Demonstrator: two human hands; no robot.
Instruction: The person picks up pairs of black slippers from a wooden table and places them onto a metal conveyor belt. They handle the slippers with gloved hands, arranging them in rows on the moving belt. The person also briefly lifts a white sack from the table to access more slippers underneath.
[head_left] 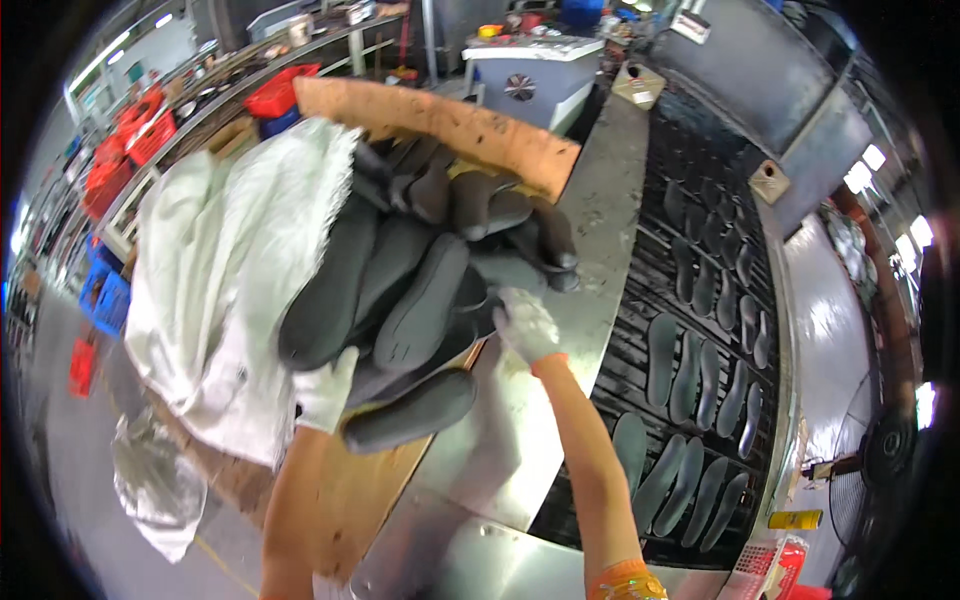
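Head view: soles lined up on one side, big heap left on the other

So, quick look at where things stand. On the right, the black slatted bed (pixel 572 515) carries laid-out soles (pixel 661 358) side by side in several rows. The two nearest rows look like five each; farther back they get too small for me to count properly. I'd call that the done part.

What's left, I reckon, is the pile of dark soles (pixel 425 305), and it's a chunky one. It's heaped loosely between the white sack cloth (pixel 230 260) and the bare steel counter (pixel 600 180), with an orange-brown board (pixel 430 110) standing behind it. One loose sole (pixel 410 410) lies at the near edge, just beside the left hand. My guess: decent start, plenty remaining.

Both hands are at the heap, in white gloves. The left hand (pixel 325 392) is at the near end of a big sole, thumb up, but can't tell if it's pinching anything. The right hand (pixel 528 325) has its fingers bent at the pile's right edge; the tips are lost among the dark soles, so no idea whether they've got hold of one.
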